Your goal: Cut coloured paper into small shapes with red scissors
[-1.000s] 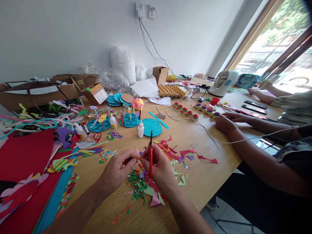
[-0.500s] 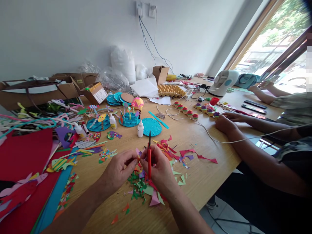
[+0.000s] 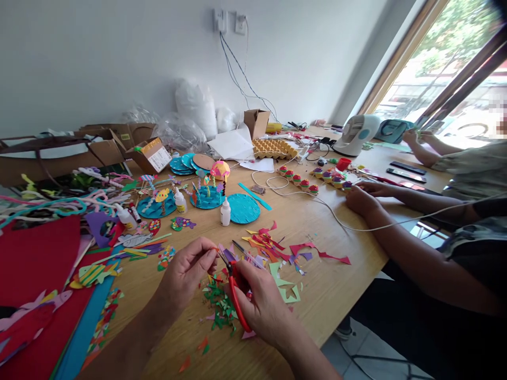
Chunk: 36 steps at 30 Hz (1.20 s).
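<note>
My left hand (image 3: 186, 274) pinches a small orange paper piece (image 3: 216, 250) between thumb and fingertips. Red-handled scissors (image 3: 236, 303) are in my right hand (image 3: 263, 303), fingers wrapped round the handles. Their blades point up and left and meet the paper at my left fingertips. Under both hands lie green paper scraps (image 3: 224, 309), partly hidden by the right hand. Red paper scraps (image 3: 267, 243) and light green offcuts (image 3: 279, 282) are spread just beyond. A white glue bottle (image 3: 225, 214) stands upright in front of a round blue disc (image 3: 243, 209).
To the left are red paper sheets (image 3: 35, 253), paper fish (image 3: 95, 275) and pipe cleaners (image 3: 51, 203). Blue discs with decorations (image 3: 208, 196) stand farther back. A co-worker's arm (image 3: 380, 216) rests on the right edge, near painted egg-carton cups (image 3: 297, 179). A white cable (image 3: 336, 214) crosses the table.
The scissors have swung from pointing away, upright in my right hand, to pointing left at the paper. My hands have drawn slightly apart, the left still pinching the piece.
</note>
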{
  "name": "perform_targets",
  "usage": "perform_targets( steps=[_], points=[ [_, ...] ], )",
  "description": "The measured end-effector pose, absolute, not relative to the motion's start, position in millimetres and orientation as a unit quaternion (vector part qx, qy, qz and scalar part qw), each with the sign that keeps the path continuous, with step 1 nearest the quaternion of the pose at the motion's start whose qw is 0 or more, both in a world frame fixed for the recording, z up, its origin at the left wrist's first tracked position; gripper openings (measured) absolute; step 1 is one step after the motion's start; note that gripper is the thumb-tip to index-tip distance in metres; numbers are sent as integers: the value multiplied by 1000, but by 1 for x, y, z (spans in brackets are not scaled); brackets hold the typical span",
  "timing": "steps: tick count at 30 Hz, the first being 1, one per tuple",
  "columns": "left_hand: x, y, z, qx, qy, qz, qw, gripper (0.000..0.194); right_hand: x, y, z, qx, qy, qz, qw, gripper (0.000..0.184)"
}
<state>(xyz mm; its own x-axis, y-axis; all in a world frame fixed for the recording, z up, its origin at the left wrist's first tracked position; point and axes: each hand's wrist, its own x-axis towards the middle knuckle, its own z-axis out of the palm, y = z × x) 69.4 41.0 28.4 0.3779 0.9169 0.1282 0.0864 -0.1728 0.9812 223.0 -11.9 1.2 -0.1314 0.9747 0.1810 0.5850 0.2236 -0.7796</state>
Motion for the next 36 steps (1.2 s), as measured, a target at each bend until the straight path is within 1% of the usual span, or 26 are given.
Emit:
perform_targets(
  steps=[7,14,22,30,36],
  points=[
    [74,39,34,688,407,367,476,20,221,-11,2,-569,-700,253,351,11],
    [80,38,36,689,403,359,484,19,220,-10,-1,-569,-694,230,376,10],
    [72,42,36,722,377,316,487,21,222,-14,-4,-568,-694,246,368,15],
    [73,44,47,733,381,281,488,19,226,-18,-6,-572,-693,252,359,20],
    [70,45,51,738,381,252,497,18,228,-19,-4,-575,-694,254,351,21]
  ],
)
